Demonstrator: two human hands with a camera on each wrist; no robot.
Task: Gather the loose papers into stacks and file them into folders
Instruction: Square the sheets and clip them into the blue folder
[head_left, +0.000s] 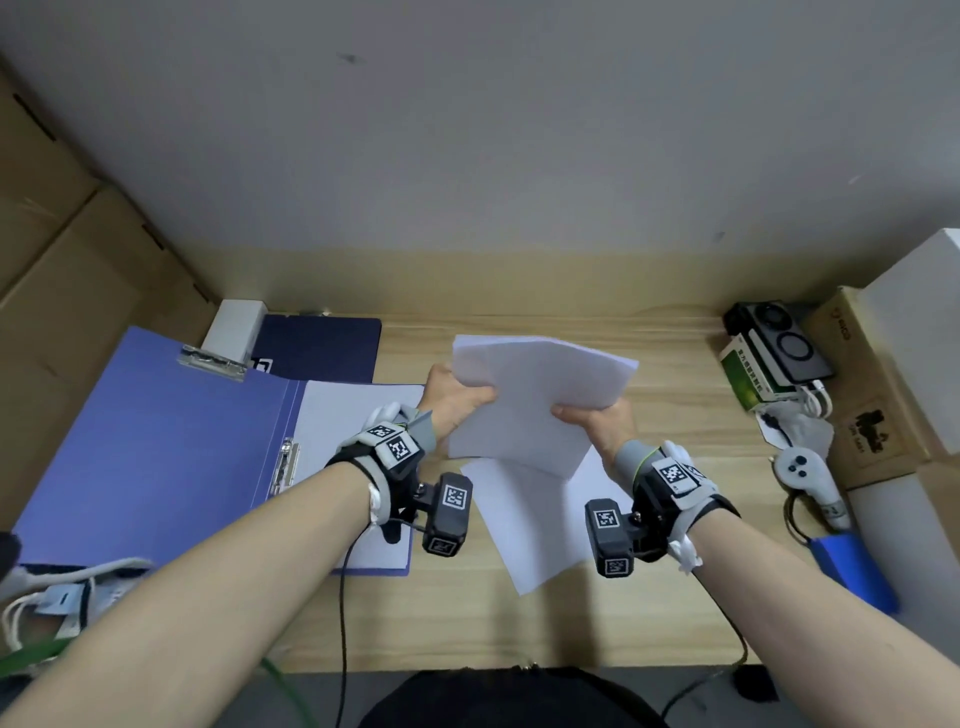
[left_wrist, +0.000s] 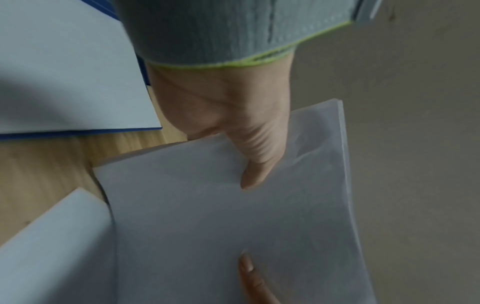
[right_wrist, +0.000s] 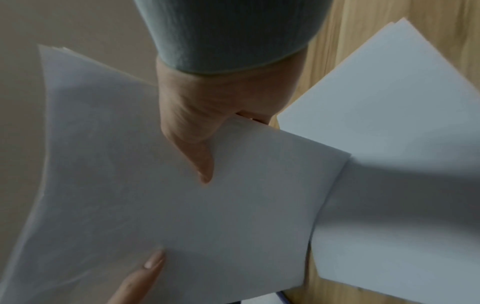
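Observation:
A stack of white papers (head_left: 535, 395) is held up above the wooden desk (head_left: 675, 426) by both hands. My left hand (head_left: 457, 400) grips its left edge, thumb on top (left_wrist: 254, 164). My right hand (head_left: 597, 421) grips the right edge, thumb on the sheet (right_wrist: 202, 164). More white sheets (head_left: 540, 525) lie flat on the desk beneath. An open blue folder (head_left: 156, 441) lies at the left with white paper (head_left: 358, 415) on its right half and a metal clip (head_left: 285, 462) at the spine.
A dark blue folder (head_left: 322, 348) and a white box (head_left: 234, 327) sit behind the open folder. Cardboard boxes (head_left: 62, 270) stand at the left. At the right are a green-white box (head_left: 748, 379), a black device (head_left: 784, 338), a white controller (head_left: 810, 473) and a blue object (head_left: 857, 571).

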